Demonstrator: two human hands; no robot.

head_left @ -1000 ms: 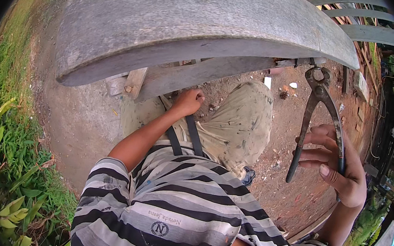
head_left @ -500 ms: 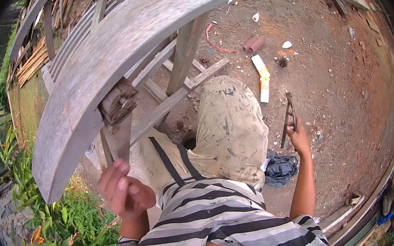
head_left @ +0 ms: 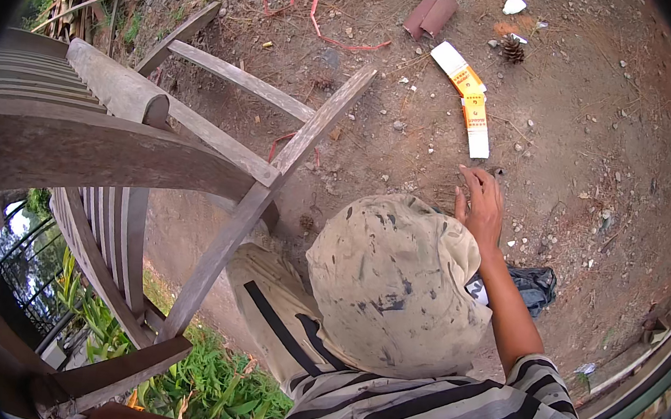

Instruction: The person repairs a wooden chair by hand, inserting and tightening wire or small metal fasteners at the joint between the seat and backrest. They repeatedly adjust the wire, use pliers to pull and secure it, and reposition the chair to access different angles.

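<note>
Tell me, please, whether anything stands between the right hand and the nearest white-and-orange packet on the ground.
Nothing visible does: only bare ground shows in the narrow gap between the fingertips of the right hand and the near end of the packet.

Dirt ground [head_left: 619, 157] outdoors, in daylight
Brown and strewn with small stones, it spans the frame's middle and right; wood [head_left: 68, 8] is piled upper left, green plants [head_left: 227, 386] grow lower left, and edging [head_left: 638, 376] runs lower right.
</note>
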